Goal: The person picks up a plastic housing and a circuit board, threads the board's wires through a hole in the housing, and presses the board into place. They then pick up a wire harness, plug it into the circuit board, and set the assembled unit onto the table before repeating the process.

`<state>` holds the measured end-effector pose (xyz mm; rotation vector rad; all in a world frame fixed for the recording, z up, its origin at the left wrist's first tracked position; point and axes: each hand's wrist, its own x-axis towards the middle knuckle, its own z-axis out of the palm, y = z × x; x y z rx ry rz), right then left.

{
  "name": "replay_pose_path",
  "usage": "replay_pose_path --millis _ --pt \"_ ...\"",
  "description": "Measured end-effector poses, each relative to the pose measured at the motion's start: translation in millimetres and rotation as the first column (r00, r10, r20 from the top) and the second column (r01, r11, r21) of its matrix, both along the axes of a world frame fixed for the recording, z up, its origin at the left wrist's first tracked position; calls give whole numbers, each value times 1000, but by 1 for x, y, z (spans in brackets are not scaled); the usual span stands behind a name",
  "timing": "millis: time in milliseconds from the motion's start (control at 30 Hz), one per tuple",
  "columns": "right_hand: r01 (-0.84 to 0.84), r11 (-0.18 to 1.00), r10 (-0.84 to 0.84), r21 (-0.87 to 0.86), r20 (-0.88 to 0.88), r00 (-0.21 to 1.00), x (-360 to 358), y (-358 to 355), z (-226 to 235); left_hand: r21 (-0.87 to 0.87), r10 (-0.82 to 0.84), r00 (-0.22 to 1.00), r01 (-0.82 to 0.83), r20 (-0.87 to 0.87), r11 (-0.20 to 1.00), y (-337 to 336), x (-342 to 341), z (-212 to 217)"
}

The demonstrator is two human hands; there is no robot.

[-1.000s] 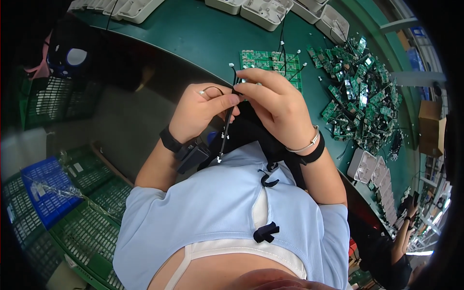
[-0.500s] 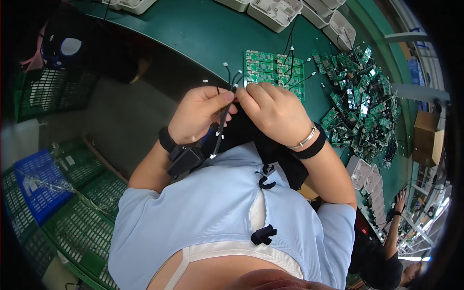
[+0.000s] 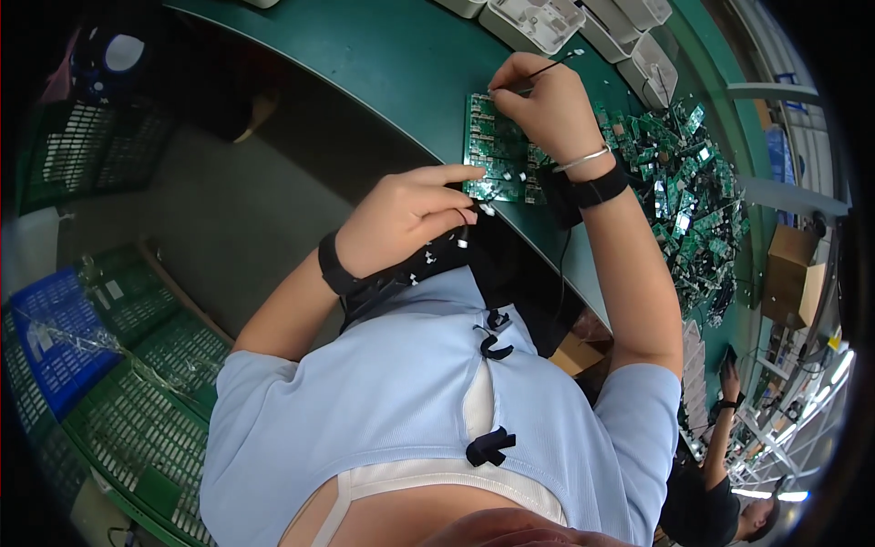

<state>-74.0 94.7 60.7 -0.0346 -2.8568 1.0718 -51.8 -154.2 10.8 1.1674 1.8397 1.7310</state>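
A green circuit board panel (image 3: 493,146), divided into several small boards, lies at the near edge of the green table. My right hand (image 3: 551,102) is over its far end, thumb and forefinger pinching a thin black cable (image 3: 552,66). One white plug of that cable sticks out to the right; the pinched end is hidden by the fingers. My left hand (image 3: 406,217) reaches to the panel's near left corner, its forefinger stretched over the board. Its thumb and other fingers hold several black cables with white connectors (image 3: 463,243), partly hidden under the hand.
A large heap of loose circuit boards (image 3: 684,201) lies to the right of the panel. White plastic housings (image 3: 533,25) stand along the far side. Green crates (image 3: 155,410) and a blue crate (image 3: 59,342) are at lower left. Another person (image 3: 720,483) works at far right.
My hands have moved apart from the cable bundle. The right went up and over the panel's far end with one cable; the left moved right, to the panel's near corner, with the other cables.
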Motion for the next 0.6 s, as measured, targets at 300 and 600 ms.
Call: replay_pose_path --millis 300,600 --pt "-130 991 130 8 20 991 -8 10 -6 -105 -18 997 9 -79 994 4 -4 -9" --pt "-257 953 216 163 231 949 -40 10 9 -105 12 992 -25 -129 994 7 -9 -16"
